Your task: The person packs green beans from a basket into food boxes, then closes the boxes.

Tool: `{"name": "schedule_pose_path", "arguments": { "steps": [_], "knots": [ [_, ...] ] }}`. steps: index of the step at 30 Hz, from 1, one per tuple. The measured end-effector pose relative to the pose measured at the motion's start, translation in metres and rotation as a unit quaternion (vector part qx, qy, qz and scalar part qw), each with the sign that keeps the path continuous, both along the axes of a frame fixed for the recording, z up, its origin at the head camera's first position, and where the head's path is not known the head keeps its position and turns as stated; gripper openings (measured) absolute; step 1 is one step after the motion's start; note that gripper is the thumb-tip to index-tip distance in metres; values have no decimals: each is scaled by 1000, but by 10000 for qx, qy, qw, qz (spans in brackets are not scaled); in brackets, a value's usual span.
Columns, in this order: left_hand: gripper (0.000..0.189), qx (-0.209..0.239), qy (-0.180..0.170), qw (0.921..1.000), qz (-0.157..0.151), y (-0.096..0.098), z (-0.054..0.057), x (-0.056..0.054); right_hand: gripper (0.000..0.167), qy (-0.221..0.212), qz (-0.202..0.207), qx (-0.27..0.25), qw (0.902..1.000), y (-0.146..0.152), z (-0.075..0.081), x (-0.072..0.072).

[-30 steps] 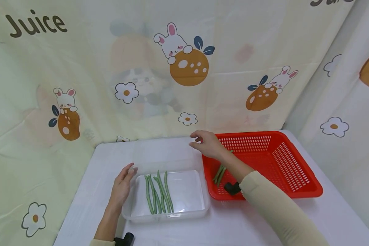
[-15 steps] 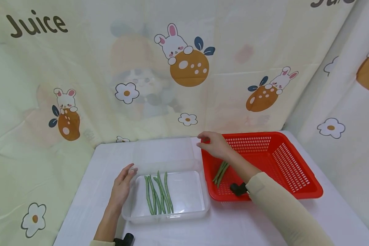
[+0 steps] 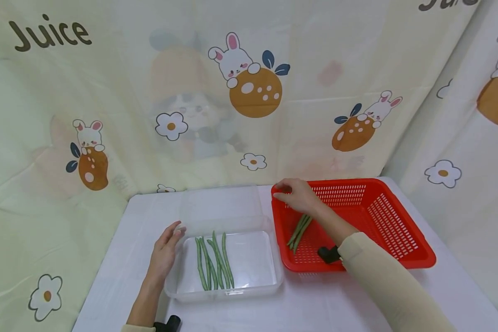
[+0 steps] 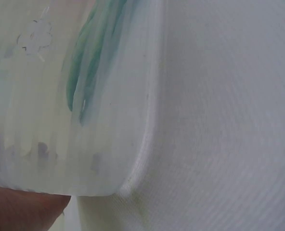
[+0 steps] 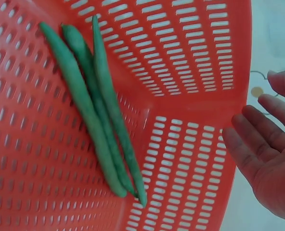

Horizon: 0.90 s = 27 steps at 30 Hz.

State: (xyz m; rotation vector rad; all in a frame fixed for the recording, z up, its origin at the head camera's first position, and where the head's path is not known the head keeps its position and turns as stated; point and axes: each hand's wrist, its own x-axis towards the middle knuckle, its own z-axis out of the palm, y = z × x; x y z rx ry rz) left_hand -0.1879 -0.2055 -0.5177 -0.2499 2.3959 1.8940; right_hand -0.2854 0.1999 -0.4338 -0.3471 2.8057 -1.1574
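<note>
Several green beans [image 3: 217, 263] lie side by side in a clear plastic container [image 3: 257, 289] on the table. My left hand [image 3: 164, 251] rests against the container's left side near the back corner, fingers fairly straight; the left wrist view shows skin [image 4: 24, 209] at the outside of the wall. To the right stands a red perforated basket [image 3: 348, 221] holding three green beans [image 5: 97, 101] near its left end. Above the basket's back left corner hovers my right hand [image 3: 299, 196], fingers loosely bent and holding nothing. The right wrist view shows it apart from the beans.
A white cloth covers the table [image 3: 157, 207]. Behind it hangs a patterned curtain [image 3: 307, 129] close to the basket's back rim, with another curtain side [image 3: 460, 138] at the right. The container and basket stand nearly edge to edge.
My right hand has moved a little to the right, from beyond the basket's left edge to over its back left corner. My left hand, the container and the beans stay put.
</note>
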Motion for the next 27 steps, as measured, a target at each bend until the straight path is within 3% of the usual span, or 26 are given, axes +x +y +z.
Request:
{"name": "schedule_pose_path", "arguments": {
  "steps": [16, 27],
  "knots": [
    [50, -45, -24, 10000, 30, 1, 1, 0, 39, -182, -38, 409, 9990, 27, -14, -4],
    [50, 46, -17, 10000, 18, -1, -2, 0, 48, -815, 155, 603, 9947, 54, -25, -5]
  ]
}}
